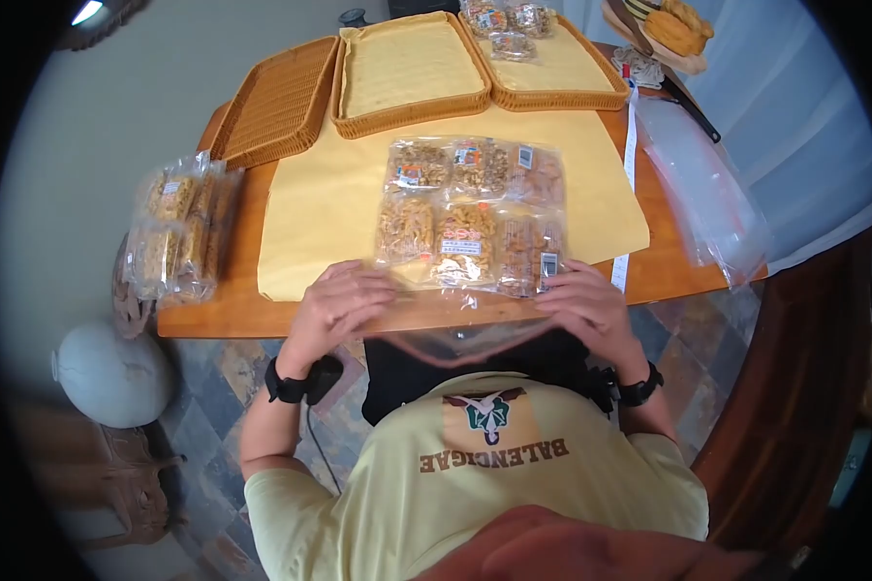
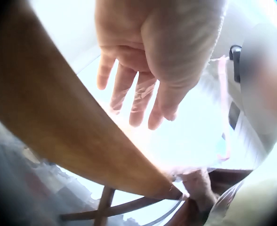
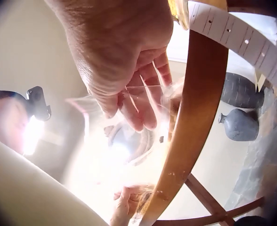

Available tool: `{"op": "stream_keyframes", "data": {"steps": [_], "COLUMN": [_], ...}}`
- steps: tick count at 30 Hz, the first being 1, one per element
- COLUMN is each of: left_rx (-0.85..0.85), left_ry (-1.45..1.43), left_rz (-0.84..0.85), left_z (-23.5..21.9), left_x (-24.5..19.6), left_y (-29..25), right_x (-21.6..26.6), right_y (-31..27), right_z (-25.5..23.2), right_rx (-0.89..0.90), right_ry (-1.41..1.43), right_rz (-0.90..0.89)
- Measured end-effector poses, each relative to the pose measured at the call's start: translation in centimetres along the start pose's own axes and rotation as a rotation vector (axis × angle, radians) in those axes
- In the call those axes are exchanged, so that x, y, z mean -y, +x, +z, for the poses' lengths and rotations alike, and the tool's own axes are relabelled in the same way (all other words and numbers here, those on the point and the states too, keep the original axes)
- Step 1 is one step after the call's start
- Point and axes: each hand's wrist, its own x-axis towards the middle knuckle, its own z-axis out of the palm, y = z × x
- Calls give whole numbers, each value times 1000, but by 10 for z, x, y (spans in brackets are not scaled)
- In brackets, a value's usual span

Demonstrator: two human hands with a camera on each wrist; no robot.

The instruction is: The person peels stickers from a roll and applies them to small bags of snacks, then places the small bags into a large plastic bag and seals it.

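Note:
On the table's near side lies a large clear plastic bag (image 1: 470, 218) holding several small snack packs in two rows, some with printed labels. The bag's loose mouth sags over the table edge toward the person. My left hand (image 1: 344, 308) rests at the bag's near left corner; in the left wrist view its long fingers (image 2: 137, 108) are nearly straight, with clear film across them. At the near right corner, my right hand (image 1: 588, 308) touches the bag, fingers (image 3: 136, 120) extended behind the film in the right wrist view, thumb apart from them.
A filled bag of snack packs (image 1: 179, 232) lies at the table's left edge. Three wicker trays stand at the back: one bare (image 1: 279, 97), one paper-lined (image 1: 412, 73), one with snack packs (image 1: 562, 100). Clear plastic bags (image 1: 702, 184) and a black-handled tool (image 1: 693, 108) lie right.

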Motion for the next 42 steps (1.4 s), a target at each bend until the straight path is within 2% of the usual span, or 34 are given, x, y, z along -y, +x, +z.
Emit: {"op": "stream_keyframes", "data": {"steps": [1, 2, 4, 5, 6, 7, 8, 9, 10, 12, 14, 16, 17, 18, 20, 21, 23, 24, 26, 27, 28, 29, 30, 31, 32, 33, 34, 36, 38, 39, 40, 41, 42], "left_rx": [-114, -112, -356, -508, -509, -531, -550, -536, -528, -406, -357, -234, -158, -156, -128, -118, -35, -33, -198, -197, -11, 175, 175, 280, 384, 381, 400, 428, 394, 397, 402, 392, 335], "left_ry": [-155, -154, -385, -549, -549, -588, -625, -565, -563, -451, -449, -341, -296, -293, -53, -51, 243, 243, 433, 431, 487, 536, 536, 461, 385, 390, 381, 381, 429, 426, 420, 437, 444], "left_rz": [-38, -39, -491, -434, -435, -505, -570, -653, -648, -747, -756, -720, -784, -786, -610, -607, -601, -595, -219, -215, 34, 284, 285, 289, 290, 289, 302, 292, 276, 310, 349, 319, 384], "left_z": [2, 4, 10, 18, 21, 22, 23, 24, 23, 20, 21, 20, 15, 16, 17, 14, 5, 4, 2, -4, -14, -20, -22, -23, -25, -26, -26, -31, -32, -33, -33, -31, -26], "left_x": [3, 3, 3, 4, 6, 8, 10, 10, 12, 15, 28, 33, 30, 33, 36, 32, 18, 16, 13, 13, 13, 14, 15, 16, 17, 19, 21, 25, 25, 25, 27, 30, 36], "left_y": [0, 1, 5, 17, 24, 31, 38, 43, 47, 54, 58, 62, 64, 63, 64, 66, 71, 71, 72, 72, 73, 74, 74, 74, 74, 75, 74, 66, 67, 69, 71, 75, 78], "right_x": [-2, -3, -2, -1, 0, 2, 4, 4, 0, -8, -11, -17, -24, -28, -31, -32, -34, -34, -27, -25, -25, -26, -28, -33, -42, -48, -48, -43, -44, -36, -31, -28, -28], "right_y": [-1, 0, 6, 9, 12, 17, 25, 30, 32, 33, 37, 38, 36, 36, 38, 38, 39, 40, 45, 47, 47, 48, 49, 50, 49, 48, 47, 49, 59, 52, 55, 59, 62], "right_z": [1, 1, 1, 3, 4, 3, 1, 0, 0, 1, 0, 0, 3, 4, 2, 0, -2, -5, -11, -12, -12, -11, -11, -11, -12, -15, -20, -27, -31, -40, -44, -47, -49], "right_rx": [-119, -235, -280, -337, -393, -394, -368, -342, -351, -283, -247, -214, -192, -169, -146, -120, -96, -70, -141, -206, -207, -228, -247, -247, -106, 34, 32, 241, 303, 394, 403, 421, 436], "right_ry": [87, 172, 134, 182, 229, 229, 143, 58, 58, -332, -366, -401, -484, -565, -575, -590, -569, -553, -510, -462, -463, -506, -548, -549, -545, -537, -535, -456, -489, -467, -459, -460, -465], "right_rz": [64, 130, 160, 323, 485, 484, 570, 661, 664, 615, 642, 658, 619, 582, 592, 598, 615, 620, 588, 553, 556, 438, 317, 315, 107, -104, -120, -34, -123, -14, -53, -59, -61]}}
